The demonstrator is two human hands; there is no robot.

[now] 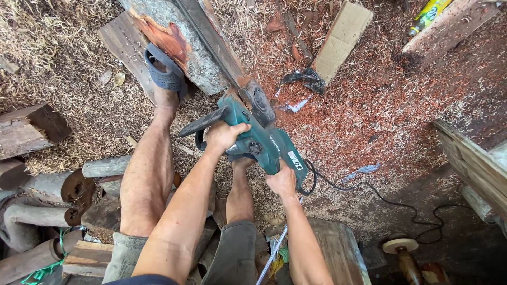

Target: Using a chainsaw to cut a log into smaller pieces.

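- Soft, even daylight fills the scene; nothing is blown out and there is no hard glare.
- The sawdust floor (369,105) at top and centre is brightest.
- The lower right corner falls into deep shade, details murky there.
- Shadows are faint and diffuse, pooling under the logs (47,200) at left.
- Focus is sharp at centre; wide-angle distortion bends and stretches the edges.

We cannot see the chainsaw's (261,140) bar tip, buried in the log (203,60), which the top edge crops. Our right hand (282,182) covers the rear handle. The black cord (401,203) fades into shadow, and the bottle (430,15) is cut off.
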